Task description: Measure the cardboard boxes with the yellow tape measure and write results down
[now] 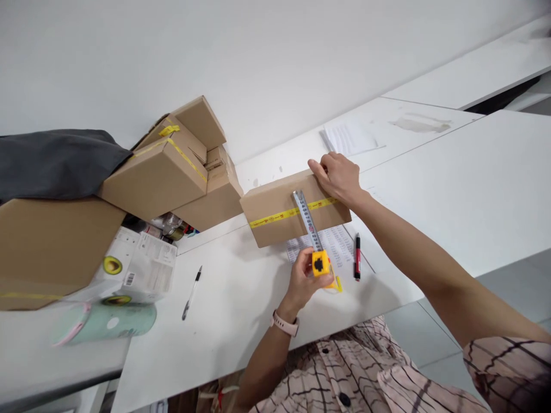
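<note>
A brown cardboard box (273, 201) sealed with yellow printed tape sits tilted on the table in front of me. My left hand (300, 282), with a pink band on its wrist, is closed around a yellow tape measure (321, 264). Its metal blade (306, 221) is drawn out and lies across the face of the box, over the yellow strip. At the far right corner of the box, my right hand (340, 176) grips the edge with curled fingers. Partly under the box lies a printed sheet (342, 244); a red and black pen (357, 257) is beside it.
Several cardboard boxes (159, 178) are piled at the left, with dark cloth (55, 163) over some. Nearby are a white carton with avocado pictures (144, 261), a mint-green bottle (124, 322) and a clear pen (191, 292). Papers (348, 136) lie by the wall.
</note>
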Demonstrator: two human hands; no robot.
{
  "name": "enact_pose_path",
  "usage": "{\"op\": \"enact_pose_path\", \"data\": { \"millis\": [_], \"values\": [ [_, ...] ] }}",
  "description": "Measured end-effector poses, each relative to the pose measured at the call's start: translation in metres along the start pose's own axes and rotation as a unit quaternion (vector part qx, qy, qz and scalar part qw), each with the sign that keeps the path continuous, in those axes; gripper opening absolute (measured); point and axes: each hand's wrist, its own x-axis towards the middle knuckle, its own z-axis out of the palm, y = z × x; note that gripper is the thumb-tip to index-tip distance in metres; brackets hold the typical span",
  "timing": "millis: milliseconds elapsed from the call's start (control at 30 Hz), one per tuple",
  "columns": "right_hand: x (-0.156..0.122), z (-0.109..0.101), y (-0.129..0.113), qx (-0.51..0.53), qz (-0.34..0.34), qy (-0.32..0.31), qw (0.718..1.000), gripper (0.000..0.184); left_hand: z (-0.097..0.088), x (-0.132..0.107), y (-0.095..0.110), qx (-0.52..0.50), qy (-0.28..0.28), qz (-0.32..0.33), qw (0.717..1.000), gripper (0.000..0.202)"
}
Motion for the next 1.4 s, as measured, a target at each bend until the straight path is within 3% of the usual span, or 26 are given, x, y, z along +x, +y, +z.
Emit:
{"op": "enact_pose_path", "data": {
  "millis": [167,300,467,567,633,733,800,900,1000,1133,1200,1300,1400],
  "values": [
    [-0.047,0.01,0.013,-0.006,-0.012,0.052,0.999,0.043,-0.024,-0.047,-0.024,0.034,-0.051,-0.021,0.998,0.074],
    [-0.09,0.021,0.031,0.063,-0.056,0.058,0.995,0.037,-0.03,-0.056,-0.034,0.031,-0.056,-0.015,0.998,0.076],
    [-0.137,-0.006,0.03,0.189,-0.091,0.106,0.972,0.038,-0.024,-0.056,-0.027,0.119,-0.046,-0.016,0.992,0.077],
    [-0.168,-0.028,0.024,0.281,-0.061,0.033,0.957,0.034,-0.016,-0.062,-0.017,0.23,-0.052,0.002,0.972,0.08],
    [-0.187,-0.036,0.023,0.324,-0.005,-0.001,0.946,0.028,-0.011,-0.066,-0.012,0.281,-0.065,0.022,0.957,0.079],
    [-0.213,-0.038,0.024,0.35,0.078,0.021,0.933,0.018,-0.006,-0.07,-0.012,0.311,-0.074,0.029,0.947,0.082],
    [-0.229,-0.034,0.025,0.348,0.094,0.013,0.933,0.017,-0.004,-0.073,-0.018,0.298,-0.066,0.012,0.952,0.096],
    [-0.252,-0.025,0.027,0.314,0.053,-0.05,0.947,0.018,-0.001,-0.075,-0.032,0.252,-0.058,0.0,0.966,0.121],
    [-0.265,-0.012,0.036,0.236,0.022,-0.082,0.968,0.023,0.001,-0.077,-0.04,0.234,-0.058,0.011,0.97,0.128],
    [-0.255,0.003,0.059,0.07,0.159,-0.059,0.983,0.039,0.003,-0.079,-0.038,0.266,-0.047,-0.001,0.963,0.128],
    [-0.242,0.008,0.068,-0.021,0.204,-0.103,0.973,0.048,0.004,-0.078,-0.036,0.296,-0.033,0.02,0.954,0.126],
    [-0.225,0.012,0.073,-0.115,0.188,-0.197,0.955,0.058,0.004,-0.069,-0.03,0.368,0.016,0.103,0.924,0.12],
    [-0.218,0.013,0.074,-0.147,0.139,-0.248,0.947,0.045,-0.001,-0.057,-0.02,0.474,0.06,0.175,0.861,0.104]
  ]
}}
